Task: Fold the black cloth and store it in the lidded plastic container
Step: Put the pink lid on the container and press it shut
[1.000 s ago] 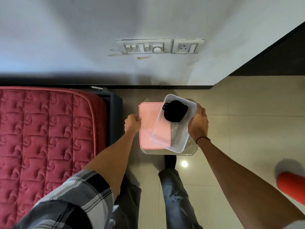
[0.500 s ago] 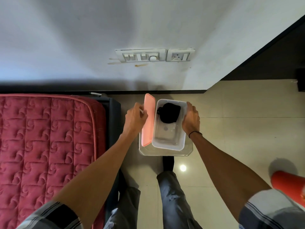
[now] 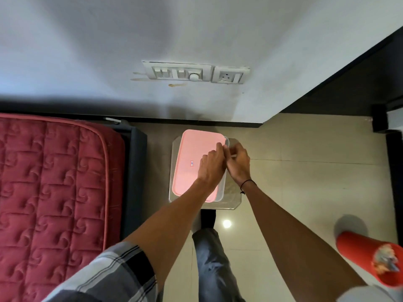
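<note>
The pink lid (image 3: pixel 192 153) lies flat on top of the clear plastic container (image 3: pixel 222 188), which stands on a small metal stool (image 3: pixel 234 192). The black cloth is hidden under the lid. My left hand (image 3: pixel 212 165) rests on the lid's right side with its fingers at the right edge. My right hand (image 3: pixel 237 163) is against the container's right rim, fingers pinched at the lid's edge beside my left hand. A thin strip of the clear container shows along the lid's right side.
A red quilted mattress (image 3: pixel 54 182) on a dark frame lies to the left. The wall with a switchboard (image 3: pixel 194 71) is behind the stool. A red object (image 3: pixel 375 256) sits on the tiled floor at lower right. My leg (image 3: pixel 213 264) is below the stool.
The lid, held upright at the container's left side by my left hand, now lies flat over the container and covers the cloth. Both hands have come together at its right edge.
</note>
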